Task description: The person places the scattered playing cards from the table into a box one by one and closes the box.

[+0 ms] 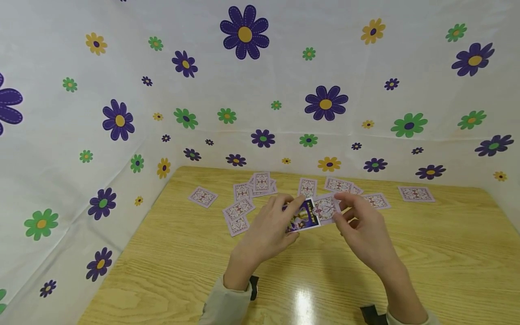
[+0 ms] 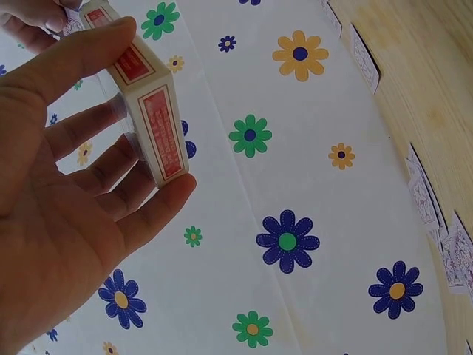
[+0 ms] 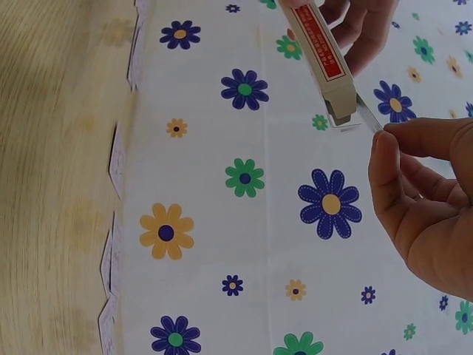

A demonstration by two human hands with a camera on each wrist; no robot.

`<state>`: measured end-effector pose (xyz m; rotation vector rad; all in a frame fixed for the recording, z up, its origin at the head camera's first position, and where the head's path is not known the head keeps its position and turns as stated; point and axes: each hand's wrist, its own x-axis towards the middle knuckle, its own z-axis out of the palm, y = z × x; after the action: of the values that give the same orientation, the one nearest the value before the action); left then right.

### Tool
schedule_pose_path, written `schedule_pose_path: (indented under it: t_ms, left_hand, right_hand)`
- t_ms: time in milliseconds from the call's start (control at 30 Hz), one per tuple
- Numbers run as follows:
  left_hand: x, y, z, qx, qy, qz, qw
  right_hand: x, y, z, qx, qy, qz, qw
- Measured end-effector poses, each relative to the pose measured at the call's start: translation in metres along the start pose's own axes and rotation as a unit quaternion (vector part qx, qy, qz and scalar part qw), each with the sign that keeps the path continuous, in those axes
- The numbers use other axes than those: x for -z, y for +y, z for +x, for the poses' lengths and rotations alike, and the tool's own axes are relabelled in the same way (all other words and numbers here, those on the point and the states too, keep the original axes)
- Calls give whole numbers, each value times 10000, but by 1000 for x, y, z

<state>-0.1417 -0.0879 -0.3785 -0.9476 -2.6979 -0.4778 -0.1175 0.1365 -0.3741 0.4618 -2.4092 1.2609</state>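
My left hand [image 1: 284,216] grips a playing-card box [image 1: 304,216] by its edges and holds it above the wooden table [image 1: 426,271]. The box [image 2: 151,96] is white with red panels on its side, and its face shows a purple picture. At the box's open end [image 3: 341,111], a card with a patterned pink back [image 1: 325,208] sticks out. My right hand [image 1: 345,212] pinches that card [image 3: 367,116] between thumb and forefinger. How far the card sits inside the box is hidden.
Several cards lie face down on the far half of the table, such as one at the left [image 1: 202,197] and one at the far right [image 1: 416,193]. A white cloth with flowers [image 1: 243,90] walls in the table at the back and left.
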Motion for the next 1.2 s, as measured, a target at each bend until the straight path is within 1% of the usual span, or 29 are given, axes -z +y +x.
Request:
schedule_pose_path:
  t_ms: [133,333,400,600,700,867,967,1200]
  left_hand:
    - [2,1,1,43,-45,42,10000]
    - [0,5,0,130,-297,82,9994]
    - [-1,6,0,115,-321,60,9994]
    - [-2,5,-3,82,-127,60,9999]
    - [0,4,-3,83,-39,73,9999]
    - [1,2,-1,9,-32,91,10000]
    - [0,2,-1,18,-49,92,9999]
    - [0,1,-1,75,-18,135,9999]
  right_hand:
    - [-3,-1,1,31,32,-47,10000]
    - [-6,0,-3,114,16,-109,9999]
    - [-6,0,-5,134,10,-161,9998]
    - [-6,-1,-7,367,114,-181,9991]
    - [-7,-2,-5,464,76,-150,9988]
    - [-7,-2,-4,402,12,-143,9991]
    - [-7,-2,-4,342,-4,-199,9992]
    - [-7,-1,-3,445,20,-100,9990]
